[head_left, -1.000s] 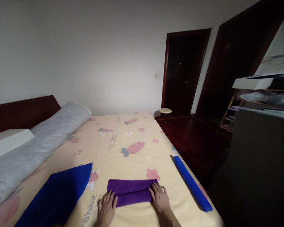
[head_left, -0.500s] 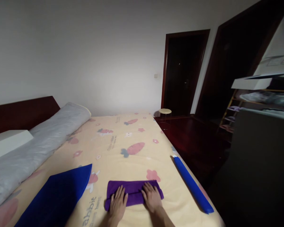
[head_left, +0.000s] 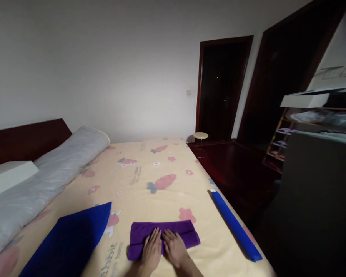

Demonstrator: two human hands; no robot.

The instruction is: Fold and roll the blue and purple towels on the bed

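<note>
A purple cloth (head_left: 138,234), folded into a flat rectangle with a seam along its length, lies on the patterned bed sheet (head_left: 158,204). My left hand (head_left: 152,248) rests flat on its middle, fingers stretched out and pointing away from me. Close beside it, my right hand (head_left: 174,246) also lies flat on the cloth, its fingers slanting to the left. The fingertips of both hands almost meet. Neither hand grips the cloth.
To the left lies a dark blue flat piece (head_left: 72,238); at the right bed edge, a long blue roll (head_left: 236,227). A grey rolled bundle (head_left: 63,165) and a white box (head_left: 11,175) are near the headboard (head_left: 31,136). A stool (head_left: 200,135) stands beyond the bed.
Both hands have slid inward along the purple cloth, from near its two ends to its middle. The cloth stays in nearly the same place.
</note>
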